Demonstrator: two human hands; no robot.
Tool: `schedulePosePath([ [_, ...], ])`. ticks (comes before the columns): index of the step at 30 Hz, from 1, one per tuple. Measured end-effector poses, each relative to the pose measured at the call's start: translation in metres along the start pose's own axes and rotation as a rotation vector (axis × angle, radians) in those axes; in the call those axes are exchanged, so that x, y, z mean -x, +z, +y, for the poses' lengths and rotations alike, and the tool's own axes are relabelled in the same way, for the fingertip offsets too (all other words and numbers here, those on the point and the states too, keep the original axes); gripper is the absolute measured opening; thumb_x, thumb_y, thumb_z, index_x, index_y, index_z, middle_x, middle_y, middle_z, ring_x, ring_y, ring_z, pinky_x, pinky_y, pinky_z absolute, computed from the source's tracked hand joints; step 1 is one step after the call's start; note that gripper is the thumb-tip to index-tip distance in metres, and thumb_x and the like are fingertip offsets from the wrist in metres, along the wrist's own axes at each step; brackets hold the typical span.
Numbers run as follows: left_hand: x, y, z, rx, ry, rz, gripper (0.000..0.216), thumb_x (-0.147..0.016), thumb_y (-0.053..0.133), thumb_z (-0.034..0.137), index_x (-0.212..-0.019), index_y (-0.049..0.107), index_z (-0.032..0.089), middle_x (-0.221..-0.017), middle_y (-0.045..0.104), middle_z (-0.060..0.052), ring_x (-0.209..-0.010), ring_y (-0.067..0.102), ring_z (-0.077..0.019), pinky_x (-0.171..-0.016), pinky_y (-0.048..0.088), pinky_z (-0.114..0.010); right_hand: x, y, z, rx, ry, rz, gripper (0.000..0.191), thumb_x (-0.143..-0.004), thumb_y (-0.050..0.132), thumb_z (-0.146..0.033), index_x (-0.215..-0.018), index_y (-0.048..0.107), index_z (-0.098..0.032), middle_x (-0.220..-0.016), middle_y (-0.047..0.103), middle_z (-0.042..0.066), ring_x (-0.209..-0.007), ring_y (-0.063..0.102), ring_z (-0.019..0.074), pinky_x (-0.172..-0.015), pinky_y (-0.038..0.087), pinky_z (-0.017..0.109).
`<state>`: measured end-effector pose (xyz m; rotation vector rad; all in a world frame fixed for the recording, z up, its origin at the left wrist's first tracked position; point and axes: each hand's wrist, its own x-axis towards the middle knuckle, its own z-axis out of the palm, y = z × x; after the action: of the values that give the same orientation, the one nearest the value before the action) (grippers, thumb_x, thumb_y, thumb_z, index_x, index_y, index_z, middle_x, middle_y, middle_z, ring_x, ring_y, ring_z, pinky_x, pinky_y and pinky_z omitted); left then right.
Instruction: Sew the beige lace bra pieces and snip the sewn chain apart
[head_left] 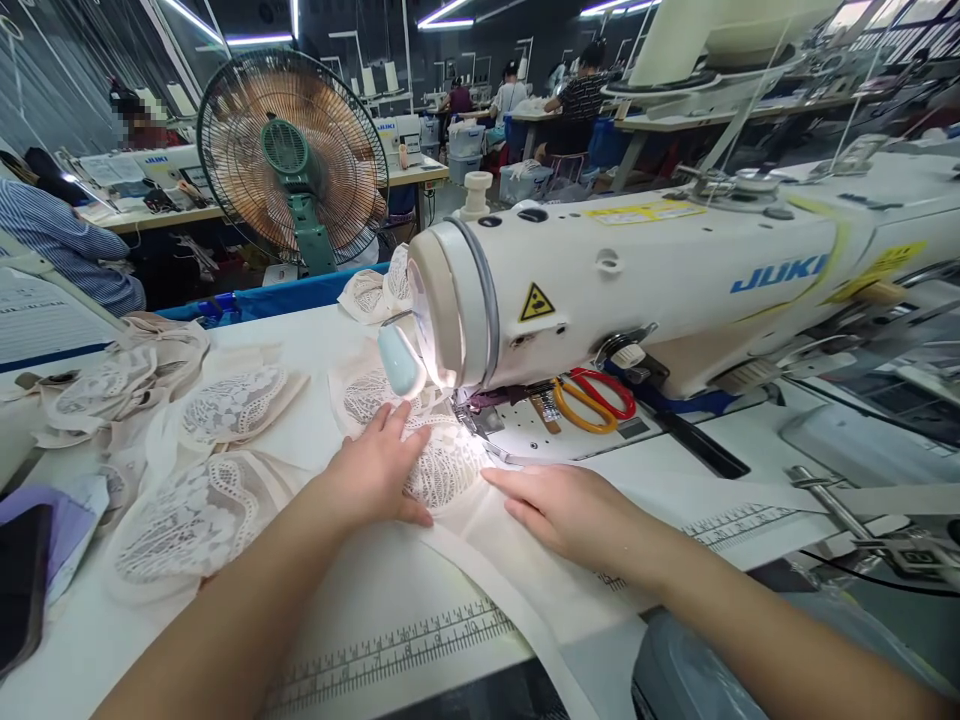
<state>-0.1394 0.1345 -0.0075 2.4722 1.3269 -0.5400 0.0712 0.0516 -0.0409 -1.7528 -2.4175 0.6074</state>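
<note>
1. We've got the lace cup (444, 478) on the table (330, 590), right by the lit needle area of the machine (637, 265).
2. Our left hand (373, 470) lies on the cup's left side, fingers spread.
3. Our right hand (574, 510) is at its right edge, index finger stretched out with a gap below it; can't tell if we're pinching anything.
4. A pale strip (499, 592) trails off the near edge between our arms.
5. More lace pieces (199, 520) sit left, scissors (585, 405) far right of the cup, fan (292, 160) way behind.
</note>
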Motion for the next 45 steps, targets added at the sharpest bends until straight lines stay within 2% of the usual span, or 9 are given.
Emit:
schedulePosePath([
  [4, -0.004, 0.0, -0.007, 0.014, -0.032, 0.044, 0.099, -0.058, 0.072, 0.052, -0.141, 0.025, 0.024, -0.152, 0.0, -0.012, -0.138, -0.001, -0.0355, -0.102, 0.031, -0.054, -0.006, -0.002, -0.002, 0.041, 0.035, -0.046, 0.042, -0.087, 0.041, -0.022, -0.128, 0.05, -0.024, -0.097, 0.068, 0.007, -0.088, 0.062, 0.0246, -0.066, 0.042, 0.032],
  [9, -0.01, -0.001, -0.017, 0.063, -0.094, 0.101, 0.099, -0.059, 0.071, 0.051, -0.141, 0.022, 0.026, -0.152, 0.003, -0.013, -0.138, 0.004, -0.0368, -0.1, 0.034, -0.051, -0.016, -0.008, -0.008, 0.122, 0.099, -0.116, 0.046, -0.087, 0.041, -0.029, -0.134, 0.043, -0.026, -0.088, 0.07, 0.007, -0.083, 0.063, 0.0275, -0.06, 0.04, 0.032],
  [18, -0.013, -0.006, -0.032, 0.1, -0.123, 0.212, 0.079, -0.067, 0.063, 0.047, -0.135, 0.031, 0.022, -0.152, 0.006, -0.011, -0.127, 0.038, -0.0351, -0.089, 0.047, -0.04, -0.035, -0.01, -0.021, 0.253, 0.158, -0.206, 0.061, -0.088, 0.038, -0.046, -0.142, 0.027, -0.021, -0.068, 0.068, 0.007, -0.068, 0.064, 0.0293, -0.047, 0.034, 0.03],
  [26, -0.017, -0.004, -0.036, 0.121, -0.059, 0.261, 0.07, -0.071, 0.059, 0.046, -0.132, 0.033, 0.022, -0.144, 0.025, -0.011, -0.127, 0.037, -0.0348, -0.09, 0.046, -0.04, -0.041, -0.015, -0.036, 0.276, 0.21, -0.256, 0.069, -0.088, 0.038, -0.052, -0.144, 0.022, -0.014, -0.069, 0.069, 0.01, -0.063, 0.064, 0.0292, -0.046, 0.039, 0.032],
  [33, -0.018, -0.006, -0.04, 0.166, -0.074, 0.282, 0.072, -0.075, 0.054, 0.042, -0.138, 0.023, 0.025, -0.149, 0.017, -0.008, -0.125, 0.039, -0.0331, -0.089, 0.046, -0.039, -0.035, -0.023, -0.041, 0.238, 0.205, -0.243, 0.065, -0.089, 0.041, -0.047, -0.141, 0.03, -0.011, -0.071, 0.069, 0.013, -0.069, 0.064, 0.0309, -0.049, 0.038, 0.032],
  [37, -0.011, -0.015, -0.025, 0.1, -0.113, 0.3, 0.066, -0.076, 0.054, 0.036, -0.135, 0.029, 0.021, -0.146, 0.026, -0.011, -0.119, 0.046, -0.0329, -0.088, 0.047, -0.039, -0.018, -0.026, -0.038, 0.242, 0.171, -0.221, 0.053, -0.089, 0.045, -0.043, -0.135, 0.041, -0.017, -0.08, 0.068, 0.011, -0.074, 0.064, 0.0281, -0.05, 0.035, 0.029],
  [40, 0.0, -0.015, 0.004, 0.02, -0.129, 0.345, 0.044, -0.082, 0.046, 0.029, -0.124, 0.044, 0.019, -0.133, 0.045, -0.011, -0.105, 0.056, -0.0293, -0.082, 0.049, -0.039, -0.002, -0.025, -0.025, 0.215, 0.099, -0.126, 0.038, -0.087, 0.05, -0.032, -0.123, 0.052, -0.019, -0.085, 0.065, 0.008, -0.078, 0.061, 0.0255, -0.055, 0.037, 0.029],
  [42, 0.006, -0.005, 0.026, -0.017, -0.038, 0.389, 0.036, -0.086, 0.039, 0.027, -0.12, 0.05, 0.019, -0.122, 0.055, -0.011, -0.103, 0.057, -0.0269, -0.082, 0.049, -0.038, 0.01, -0.022, -0.013, 0.196, 0.016, -0.064, 0.027, -0.085, 0.052, -0.024, -0.111, 0.058, -0.02, -0.082, 0.062, 0.006, -0.075, 0.058, 0.0227, -0.056, 0.038, 0.029],
  [45, 0.01, 0.021, 0.051, -0.115, 0.149, 0.393, 0.046, -0.088, 0.043, 0.034, -0.127, 0.046, 0.01, -0.127, 0.052, -0.017, -0.116, 0.049, -0.0301, -0.094, 0.044, -0.039, 0.025, -0.013, 0.006, 0.175, -0.16, 0.045, 0.018, -0.084, 0.048, -0.015, -0.095, 0.061, -0.02, -0.077, 0.056, 0.004, -0.07, 0.052, 0.0185, -0.055, 0.037, 0.026],
])
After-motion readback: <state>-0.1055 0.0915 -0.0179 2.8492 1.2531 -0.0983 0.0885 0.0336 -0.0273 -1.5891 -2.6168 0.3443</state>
